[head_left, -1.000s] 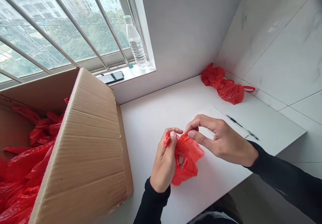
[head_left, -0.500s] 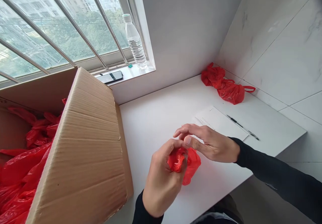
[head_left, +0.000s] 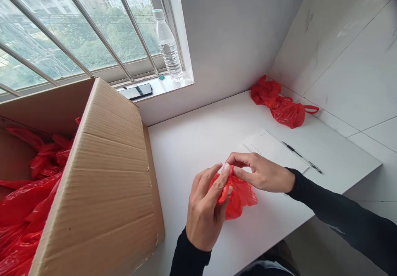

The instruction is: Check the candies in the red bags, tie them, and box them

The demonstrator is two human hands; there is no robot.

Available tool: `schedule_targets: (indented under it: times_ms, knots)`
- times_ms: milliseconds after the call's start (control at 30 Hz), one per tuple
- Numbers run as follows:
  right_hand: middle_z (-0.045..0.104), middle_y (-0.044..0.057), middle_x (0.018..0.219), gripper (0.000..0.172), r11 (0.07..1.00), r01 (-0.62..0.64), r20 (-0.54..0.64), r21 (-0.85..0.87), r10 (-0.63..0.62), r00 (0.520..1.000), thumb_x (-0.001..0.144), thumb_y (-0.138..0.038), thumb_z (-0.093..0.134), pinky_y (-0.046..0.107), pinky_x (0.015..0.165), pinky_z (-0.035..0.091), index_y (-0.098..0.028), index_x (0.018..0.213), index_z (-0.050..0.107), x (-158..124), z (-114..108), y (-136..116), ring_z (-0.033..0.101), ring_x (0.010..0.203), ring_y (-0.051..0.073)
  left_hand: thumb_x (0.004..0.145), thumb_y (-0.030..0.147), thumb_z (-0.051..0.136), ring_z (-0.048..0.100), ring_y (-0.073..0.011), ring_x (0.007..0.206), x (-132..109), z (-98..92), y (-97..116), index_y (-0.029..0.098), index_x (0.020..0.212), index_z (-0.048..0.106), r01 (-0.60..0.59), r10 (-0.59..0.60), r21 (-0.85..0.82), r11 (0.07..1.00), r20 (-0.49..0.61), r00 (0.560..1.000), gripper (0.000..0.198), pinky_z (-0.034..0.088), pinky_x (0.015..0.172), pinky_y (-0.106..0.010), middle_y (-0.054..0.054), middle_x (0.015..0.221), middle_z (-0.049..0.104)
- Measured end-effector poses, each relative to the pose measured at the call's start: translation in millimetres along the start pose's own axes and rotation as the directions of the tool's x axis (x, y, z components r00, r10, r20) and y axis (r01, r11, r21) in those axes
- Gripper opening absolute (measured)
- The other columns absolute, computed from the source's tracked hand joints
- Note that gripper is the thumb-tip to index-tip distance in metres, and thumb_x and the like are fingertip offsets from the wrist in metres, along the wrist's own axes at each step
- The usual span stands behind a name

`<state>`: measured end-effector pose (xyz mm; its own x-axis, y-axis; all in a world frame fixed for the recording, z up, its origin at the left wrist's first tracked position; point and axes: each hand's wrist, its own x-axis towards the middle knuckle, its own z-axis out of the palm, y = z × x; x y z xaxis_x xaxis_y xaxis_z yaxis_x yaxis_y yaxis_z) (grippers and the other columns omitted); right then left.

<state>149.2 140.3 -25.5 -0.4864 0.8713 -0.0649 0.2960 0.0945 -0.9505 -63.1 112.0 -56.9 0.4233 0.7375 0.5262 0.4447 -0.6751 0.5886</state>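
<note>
A crumpled red plastic bag (head_left: 237,199) is held between my two hands above the white table (head_left: 186,143). My left hand (head_left: 207,203) grips the bag's gathered left part with thumb and fingers, some fingers raised. From the right, my right hand (head_left: 262,172) pinches the top of the bag between thumb and forefinger, close to the left fingertips. The bag's lower part hangs loose and spread out beneath the hands. What is inside the bag, if anything, is hidden.
An open cardboard box (head_left: 102,177) with red bags (head_left: 31,201) stands at the left. Paper (head_left: 276,154) and a pen (head_left: 302,157) lie beyond my right hand, with more red bags (head_left: 288,110) by the wall. A bottle (head_left: 170,53) and phone (head_left: 138,91) rest on the sill.
My right thumb and forefinger have closed on the bag's top. My left hand has turned and its fingers have lifted. The bag's lower part has spread to the right.
</note>
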Motion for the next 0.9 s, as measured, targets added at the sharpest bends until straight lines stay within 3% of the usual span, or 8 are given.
schedule_targets:
  times_ms: [167, 300, 433, 533, 600, 700, 767, 900]
  knots:
    - [0.063, -0.002, 0.083, 0.011, 0.971, -0.090, -0.200, -0.222, 0.045, 0.979, 0.095, -0.024, 0.053, 0.027, 0.059, 0.037, -0.022, 0.087, 0.060, -11.5, -4.1, 6.9, 0.056, 0.077, 0.015, 0.099, 0.010, 0.048, 0.049, -0.0269, 0.133, -29.4, 2.6, 0.5, 0.028, 0.151, 0.047, 0.169, -0.175, -0.069, 0.983, -0.097, 0.980, 0.055, 0.048, 0.105, -0.047, -0.011, 0.144, 0.057]
    - [0.058, -0.002, 0.077, 0.018, 0.945, -0.227, -0.246, -0.236, 0.168, 0.955, 0.097, -0.032, 0.053, 0.030, 0.064, 0.038, -0.023, 0.083, 0.058, -33.3, -17.0, 42.7, 0.051, 0.073, 0.016, 0.101, 0.015, 0.048, 0.055, -0.0249, 0.127, -71.1, 2.4, -3.4, 0.030, 0.136, 0.063, 0.378, -0.397, -0.126, 0.917, -0.198, 0.896, 0.041, 0.047, 0.103, -0.042, -0.007, 0.135, 0.065]
    - [0.059, 0.000, 0.085, 0.023, 0.966, -0.255, -0.330, -0.031, 0.231, 0.915, 0.100, -0.041, 0.052, 0.034, 0.075, 0.045, -0.023, 0.087, 0.058, -46.4, -16.7, 69.0, 0.055, 0.080, 0.018, 0.104, 0.030, 0.047, 0.056, -0.0254, 0.126, -84.4, 6.3, -2.0, 0.031, 0.129, 0.069, 0.535, -0.590, -0.275, 0.799, -0.187, 0.785, 0.034, 0.048, 0.104, -0.041, -0.006, 0.133, 0.066]
    - [0.060, 0.000, 0.088, 0.023, 0.945, -0.210, -0.335, 0.249, 0.287, 0.897, 0.099, -0.045, 0.053, 0.033, 0.069, 0.050, -0.024, 0.091, 0.058, -41.5, -1.7, 65.2, 0.053, 0.068, 0.014, 0.105, 0.038, 0.042, 0.051, -0.0273, 0.132, -70.2, 10.6, 5.1, 0.029, 0.125, 0.071, 0.497, -0.622, -0.530, 0.687, -0.074, 0.780, 0.037, 0.043, 0.110, -0.043, -0.008, 0.134, 0.066]
    - [0.063, -0.001, 0.087, 0.022, 0.858, -0.169, -0.308, 0.485, 0.348, 0.885, 0.099, -0.044, 0.055, 0.029, 0.056, 0.048, -0.024, 0.090, 0.057, -34.0, 10.3, 56.4, 0.046, 0.055, 0.010, 0.105, 0.042, 0.038, 0.051, -0.0276, 0.129, -57.7, 13.4, 9.6, 0.026, 0.106, 0.077, 0.472, -0.618, -0.643, 0.603, -0.002, 0.786, 0.042, 0.041, 0.111, -0.045, -0.009, 0.115, 0.073]
    - [0.066, -0.001, 0.087, 0.022, 0.641, -0.081, -0.237, 0.763, 0.395, 0.888, 0.098, -0.038, 0.054, 0.023, 0.042, 0.040, -0.023, 0.083, 0.053, -22.6, 22.1, 47.7, 0.034, 0.045, 0.006, 0.106, 0.044, 0.035, 0.058, -0.0265, 0.108, -46.5, 18.2, 10.8, 0.024, 0.072, 0.065, 0.498, -0.643, -0.637, 0.588, 0.006, 0.766, 0.049, 0.045, 0.100, -0.041, -0.008, 0.081, 0.068]
    - [0.064, -0.002, 0.079, 0.021, 0.537, -0.061, -0.208, 0.841, 0.426, 0.881, 0.097, -0.035, 0.053, 0.021, 0.038, 0.037, -0.022, 0.079, 0.051, -17.4, 24.3, 49.6, 0.030, 0.043, 0.006, 0.106, 0.043, 0.034, 0.057, -0.0232, 0.088, -46.6, 21.4, 7.2, 0.023, 0.065, 0.052, 0.529, -0.672, -0.595, 0.606, -0.026, 0.741, 0.049, 0.048, 0.084, -0.036, -0.005, 0.071, 0.059]
    - [0.058, -0.003, 0.070, 0.020, 0.520, -0.061, -0.236, 0.852, 0.485, 0.842, 0.095, -0.033, 0.055, 0.019, 0.041, 0.040, -0.023, 0.079, 0.050, -15.0, 23.3, 61.4, 0.034, 0.047, 0.008, 0.107, 0.037, 0.033, 0.046, -0.0171, 0.065, -54.8, 22.4, -2.9, 0.023, 0.066, 0.042, 0.575, -0.698, -0.512, 0.638, -0.069, 0.713, 0.045, 0.042, 0.065, -0.031, 0.000, 0.069, 0.044]
